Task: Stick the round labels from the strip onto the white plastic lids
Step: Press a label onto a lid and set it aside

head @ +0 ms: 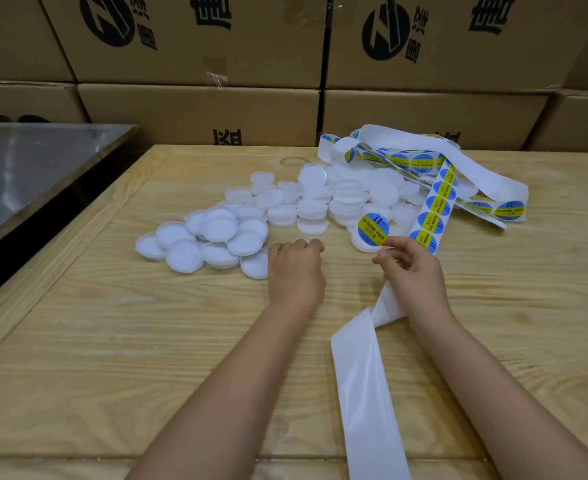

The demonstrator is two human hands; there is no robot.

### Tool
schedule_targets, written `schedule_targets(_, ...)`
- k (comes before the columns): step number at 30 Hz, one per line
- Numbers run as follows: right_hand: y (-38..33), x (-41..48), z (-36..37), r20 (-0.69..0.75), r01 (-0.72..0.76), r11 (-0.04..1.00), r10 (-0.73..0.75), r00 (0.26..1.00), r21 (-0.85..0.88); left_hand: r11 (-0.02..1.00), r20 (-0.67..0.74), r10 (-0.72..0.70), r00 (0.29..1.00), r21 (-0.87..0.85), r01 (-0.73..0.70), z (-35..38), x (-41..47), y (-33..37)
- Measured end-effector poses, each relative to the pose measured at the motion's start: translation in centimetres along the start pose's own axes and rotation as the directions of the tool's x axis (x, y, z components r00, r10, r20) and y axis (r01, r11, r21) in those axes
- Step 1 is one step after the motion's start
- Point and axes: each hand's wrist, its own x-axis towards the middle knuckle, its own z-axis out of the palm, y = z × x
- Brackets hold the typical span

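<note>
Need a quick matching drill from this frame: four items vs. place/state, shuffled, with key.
1. left hand
2. right hand
3. bare backing
4. cardboard boxes

a. stacked behind the table
b. fingers curled over a white lid
c. trails from under the wrist toward the near edge
d. pinches the label strip

Pairs: 1-b, 2-d, 3-c, 4-a

Two hands (pixel 296 268) (pixel 413 271), one label strip (pixel 437 206), dozens of lids (pixel 218 226)
</note>
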Motion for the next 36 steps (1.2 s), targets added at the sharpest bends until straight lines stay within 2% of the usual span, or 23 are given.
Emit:
schedule_targets(3, 0.2, -0.2, 0.2, 0.060, 0.130, 0.978, -0.122, 0.991, -0.164, 0.968, -0.047, 0.097, 0.994, -0.229, -0.105, -0.8, 0.0, 0.5)
schedule_targets(5, 0.2, -0.4, 0.4, 0.150, 0.231, 0.938, -0.197, 0.969, -0.260, 0.917, -0.015, 0.154, 0.988, -0.370, -0.149, -1.1, -0.2, 1.0)
schedule_targets(8, 0.4, -0.8, 0.7, 0.240, 0.323, 0.877, -0.247, 0.939, -0.357, 0.769, 0.042, 0.089, 0.995, -0.637, -0.042, -1.3, -0.5, 1.8)
schedule_targets(12, 0.2, -0.9, 0.9, 0.181, 0.305, 0.897, -0.258, 0.949, -0.321, 0.566, 0.125, -0.051, 0.991, -0.814, 0.132, -1.6, -0.4, 2.3)
schedule_targets(16, 0.0, -0.6, 0.7, 0.114, 0.133, 0.981, -0.117, 0.987, -0.141, 0.385, 0.216, -0.154, 0.964, -0.886, 0.260, -1.8, 0.1, 1.8)
schedule_targets(19, -0.2, -0.3, 0.5, 0.067, 0.012, 0.997, -0.017, 0.998, 0.080, 0.152, 0.399, -0.099, 0.911, -0.899, 0.410, -1.8, 0.3, 1.2)
schedule_targets(20, -0.2, -0.3, 0.3, 0.057, -0.015, 0.991, 0.008, 0.998, 0.129, 0.110, 0.431, -0.078, 0.899, -0.892, 0.438, -1.8, 0.3, 1.1)
schedule_targets(24, -0.3, -0.4, 0.2, 0.049, -0.050, 0.981, 0.042, 0.998, 0.187, 0.083, 0.469, -0.070, 0.880, -0.877, 0.474, -1.6, 0.3, 0.8)
schedule_targets(30, -0.9, 0.1, -0.1, -0.066, -0.051, 0.955, 0.073, 0.995, 0.292, -0.041, 0.516, -0.141, 0.845, -0.856, 0.516, -1.8, 0.6, 0.6)
schedule_targets(33, -0.8, 0.2, -0.3, -0.030, -0.096, 0.939, 0.111, 0.993, 0.329, -0.041, 0.528, -0.133, 0.839, -0.849, 0.527, -1.8, 0.6, 0.6)
schedule_targets(36, -0.8, 0.1, -0.1, 0.025, -0.122, 0.956, 0.119, 0.993, 0.266, -0.037, 0.535, -0.097, 0.839, -0.845, 0.534, -1.9, 0.5, 0.7)
